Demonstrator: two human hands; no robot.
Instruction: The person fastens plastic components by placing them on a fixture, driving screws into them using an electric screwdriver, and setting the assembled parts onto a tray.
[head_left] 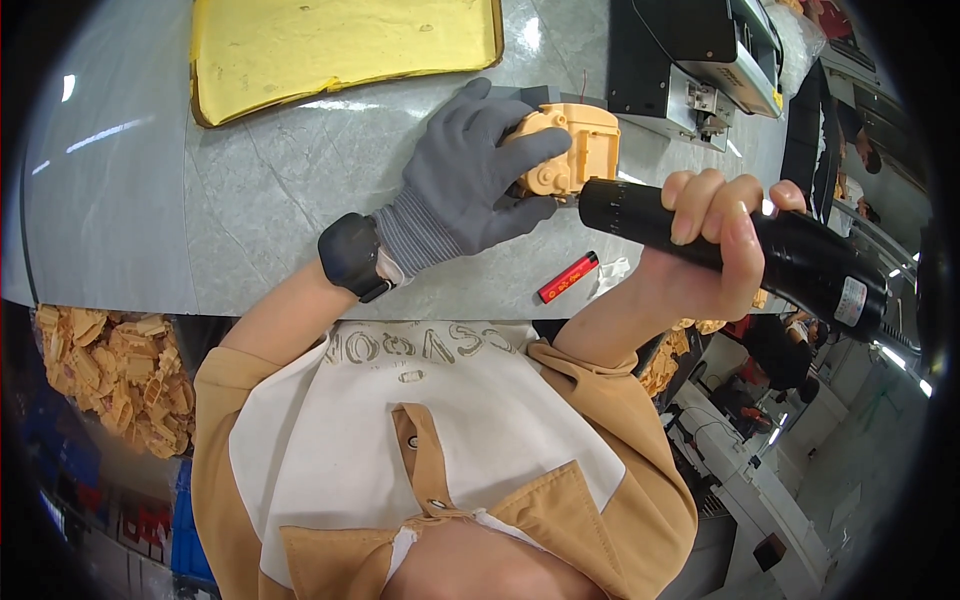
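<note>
My left hand point(470, 170), in a grey glove, is closed around a tan plastic housing point(595, 145) near the table's far middle. Thumb and fingers grip its left side; part of the housing is hidden behind them. In my bare right hand point(722, 225) is a black electric screwdriver point(800, 250), fingers wrapped round its body. It points left, and its front end sits at the housing's lower right edge. The tip of the screwdriver is hard to make out there. Below the housing, on the table, lies a red lighter-like stick point(567, 277) beside a scrap of white paper point(610, 275).
A yellow tray-like mat point(340, 45) lies at the far left of the grey table point(270, 190). At the far right stands a black and silver machine point(690, 75). Heaped tan plastic parts point(115, 375) fill a container at the lower left. People work in the right background.
</note>
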